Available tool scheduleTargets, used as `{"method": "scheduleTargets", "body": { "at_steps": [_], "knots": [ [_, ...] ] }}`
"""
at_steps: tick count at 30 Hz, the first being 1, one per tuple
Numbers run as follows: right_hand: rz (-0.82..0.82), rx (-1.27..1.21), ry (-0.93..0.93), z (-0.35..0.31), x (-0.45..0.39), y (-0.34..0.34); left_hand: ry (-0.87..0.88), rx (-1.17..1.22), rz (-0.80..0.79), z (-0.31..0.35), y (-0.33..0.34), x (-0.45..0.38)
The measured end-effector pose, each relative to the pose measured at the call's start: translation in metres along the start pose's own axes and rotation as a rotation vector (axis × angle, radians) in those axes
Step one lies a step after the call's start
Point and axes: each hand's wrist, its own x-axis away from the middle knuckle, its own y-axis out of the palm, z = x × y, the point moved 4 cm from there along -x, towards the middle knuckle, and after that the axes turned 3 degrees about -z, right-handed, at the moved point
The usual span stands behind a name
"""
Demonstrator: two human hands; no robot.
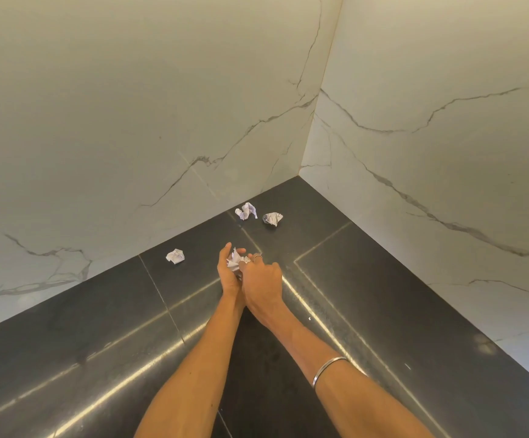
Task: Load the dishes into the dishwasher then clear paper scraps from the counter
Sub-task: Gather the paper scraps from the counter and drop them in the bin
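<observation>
Gathering the scraps called for a cupped palm, and the left hand [228, 270] lay just so, fingers loosely curved round a wad of crumpled paper [234, 261], while the right hand [261, 281] came over it from the side, fingertips pinching at that same wad as if to press it in. To my judgement the step would go best by packing the wad tight into the left palm first, so that nothing spilled when the right hand reached out for more. Three scraps lay loose on the counter [383, 311]: one scrap [175, 256] near the left wall [130, 121], well apart from the hands, and two others, a flatter piece [246, 211] and a rounder ball [273, 219], just beside each other toward the corner. The counter was of dark polished slabs with thin seams and glare streaks; both walls were pale marble with grey veins. A bangle [329, 369] circled the right forearm. No dishwasher showed.
</observation>
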Motion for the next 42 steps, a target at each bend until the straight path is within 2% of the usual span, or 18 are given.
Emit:
{"method": "scheduleTargets", "body": {
  "at_steps": [8,13,16,18,21,23,25,30,38,42],
  "knots": [
    [0.031,0.057,-0.055,0.002,-0.007,0.0,-0.076,-0.036,0.003,0.005,0.003,-0.014],
    [-0.19,-0.094,-0.24,0.009,-0.031,-0.012,-0.102,-0.08,0.053,0.003,0.008,-0.026],
    [-0.337,-0.338,-0.123,0.026,-0.059,-0.024,-0.094,-0.041,0.119,0.001,0.0,-0.038],
    [-0.271,-0.478,-0.041,0.042,-0.078,-0.028,-0.094,0.049,0.111,0.0,0.004,-0.038],
    [-0.065,-0.507,0.042,0.06,-0.098,-0.021,-0.073,0.07,0.092,0.001,0.008,-0.031],
    [-0.001,-0.465,0.056,0.066,-0.106,-0.012,-0.07,0.056,0.085,0.0,0.008,-0.027],
    [-0.023,-0.395,0.045,0.071,-0.113,-0.004,-0.069,0.059,0.078,0.0,0.008,-0.027],
    [-0.221,-0.366,0.049,0.077,-0.118,0.019,-0.058,0.052,0.116,-0.003,0.008,-0.027],
    [-0.007,-0.192,0.094,0.079,-0.126,0.016,-0.033,0.022,0.051,-0.009,0.001,-0.03],
    [-0.003,-0.277,0.109,0.079,-0.137,0.021,-0.019,0.028,0.038,-0.007,0.002,-0.027]
  ]
}}
